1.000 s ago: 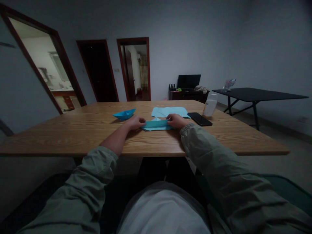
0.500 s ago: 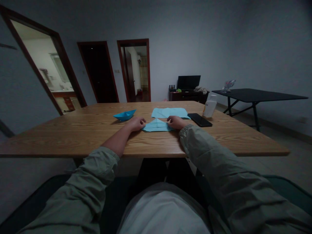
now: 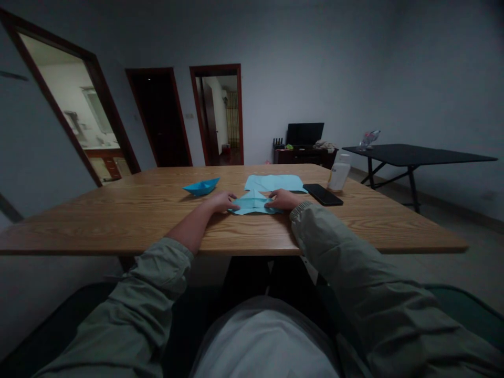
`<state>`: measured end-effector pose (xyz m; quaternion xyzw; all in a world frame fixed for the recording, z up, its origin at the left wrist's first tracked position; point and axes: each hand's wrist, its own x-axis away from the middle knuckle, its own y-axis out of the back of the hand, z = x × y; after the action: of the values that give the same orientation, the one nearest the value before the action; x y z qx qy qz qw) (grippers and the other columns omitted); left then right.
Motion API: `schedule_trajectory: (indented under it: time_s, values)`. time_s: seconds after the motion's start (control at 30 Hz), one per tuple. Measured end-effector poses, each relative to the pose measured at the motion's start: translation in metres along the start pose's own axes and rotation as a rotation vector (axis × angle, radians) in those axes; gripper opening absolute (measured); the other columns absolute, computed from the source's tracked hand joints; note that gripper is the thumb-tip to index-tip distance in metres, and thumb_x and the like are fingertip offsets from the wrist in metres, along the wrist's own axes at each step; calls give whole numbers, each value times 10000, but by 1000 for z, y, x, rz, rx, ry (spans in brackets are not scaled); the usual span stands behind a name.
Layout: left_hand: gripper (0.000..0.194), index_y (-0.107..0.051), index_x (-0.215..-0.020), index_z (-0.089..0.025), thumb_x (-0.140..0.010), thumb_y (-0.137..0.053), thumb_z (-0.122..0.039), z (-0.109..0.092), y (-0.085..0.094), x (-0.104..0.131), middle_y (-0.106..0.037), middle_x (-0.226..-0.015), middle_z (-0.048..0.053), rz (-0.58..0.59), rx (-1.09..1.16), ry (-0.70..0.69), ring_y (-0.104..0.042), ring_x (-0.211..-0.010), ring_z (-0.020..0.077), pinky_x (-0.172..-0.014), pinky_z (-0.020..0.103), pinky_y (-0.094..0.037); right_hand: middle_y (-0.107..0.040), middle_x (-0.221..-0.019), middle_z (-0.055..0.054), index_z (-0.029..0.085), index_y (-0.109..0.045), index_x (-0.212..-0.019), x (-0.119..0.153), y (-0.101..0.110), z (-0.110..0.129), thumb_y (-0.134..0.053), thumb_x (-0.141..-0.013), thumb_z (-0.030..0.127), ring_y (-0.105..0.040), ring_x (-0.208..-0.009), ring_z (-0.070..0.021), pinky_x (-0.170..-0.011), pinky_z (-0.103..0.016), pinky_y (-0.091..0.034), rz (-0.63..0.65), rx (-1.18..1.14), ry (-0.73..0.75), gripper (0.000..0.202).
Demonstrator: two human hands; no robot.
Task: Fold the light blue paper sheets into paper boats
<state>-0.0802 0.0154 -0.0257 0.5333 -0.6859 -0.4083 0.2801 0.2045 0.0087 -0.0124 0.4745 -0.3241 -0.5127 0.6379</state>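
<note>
A light blue folded paper (image 3: 254, 202) with a pointed top lies near the middle of the table, between both hands. My left hand (image 3: 222, 201) pinches its left edge, and my right hand (image 3: 282, 199) grips the right edge. The paper's lower part bows slightly off the wood. Just behind it rests a flat, creased light blue sheet (image 3: 275, 182). A darker blue paper boat (image 3: 201, 187) stands to the left, beyond my left hand and not touching it.
The wooden table (image 3: 129, 226) has its near edge under my forearms. Right of the sheet lie a black phone (image 3: 323, 194) and a white bottle (image 3: 339, 173). Farther off stand a black folding table (image 3: 417, 154) and a monitor (image 3: 305, 134) on a dark cabinet.
My fingers have shifted slightly inward over the folded paper. Its lower flap has bent, and its bottom edge now looks curved instead of straight. The boat, sheet, phone and bottle have stayed put.
</note>
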Motion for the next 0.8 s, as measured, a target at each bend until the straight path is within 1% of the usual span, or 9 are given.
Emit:
schedule_trajectory:
  time_s: [0.13,0.2,0.27,0.37,0.5,0.6,0.67,0.73,0.8]
  values:
    - [416,-706,-866,-133,-645,-735,-484,0,2,5,-684,-799,46,37,47,-77,-571,-652,141,-568,238,-394,-693,-857,-57,139,-713,-1002,3,3,0,-703,-697,503,-595,-702,-166,-633,-243,-422,39,-73,43,475]
    - [394,-696,-800,-131,-701,-676,-512,2,5,7,-652,-715,32,7,118,-110,-531,-604,127,-558,243,-374,-646,-736,-21,135,-709,-865,4,4,0,-669,-729,497,-538,-629,-136,-592,-239,-388,23,-119,90,389]
    - [423,-689,-805,-124,-746,-622,-538,3,8,8,-636,-699,32,-45,226,-128,-517,-603,122,-568,244,-376,-566,-633,14,135,-671,-753,5,6,0,-620,-762,519,-463,-573,-111,-554,-237,-345,-19,-185,132,387]
    - [484,-684,-895,-122,-763,-588,-578,6,13,6,-642,-749,37,-130,404,-128,-527,-633,124,-587,242,-395,-489,-585,36,135,-631,-706,3,9,-1,-554,-792,567,-406,-559,-98,-535,-232,-312,-91,-315,176,448]
    - [480,-690,-889,-119,-748,-607,-571,7,16,3,-650,-780,42,-259,441,-211,-547,-677,138,-637,256,-428,-549,-640,16,127,-690,-796,0,10,-3,-534,-836,505,-455,-606,-113,-577,-233,-346,-212,-362,270,410]
    - [387,-710,-873,-130,-751,-629,-487,6,15,2,-654,-792,49,-361,317,-274,-563,-717,154,-689,276,-449,-645,-793,-39,138,-738,-904,-1,10,-5,-567,-846,363,-542,-721,-148,-694,-251,-410,-375,-241,350,288]
    - [299,-724,-848,-147,-742,-643,-414,5,15,3,-663,-844,60,-417,210,-320,-581,-784,168,-750,290,-460,-668,-914,-84,148,-753,-935,-2,8,-7,-583,-843,287,-582,-807,-169,-778,-265,-433,-462,-136,387,238]
    - [216,-734,-809,-166,-723,-651,-346,5,15,4,-674,-925,68,-426,133,-374,-595,-879,179,-836,298,-458,-668,-998,-109,165,-758,-968,-2,6,-8,-583,-846,247,-605,-858,-178,-832,-273,-444,-481,-49,406,228]
    - [160,-740,-781,-185,-700,-651,-290,6,16,6,-687,-973,60,-351,82,-371,-603,-938,186,-888,297,-452,-674,-1033,-112,181,-761,-987,-2,4,-10,-588,-836,220,-620,-896,-189,-865,-276,-447,-421,42,417,233]
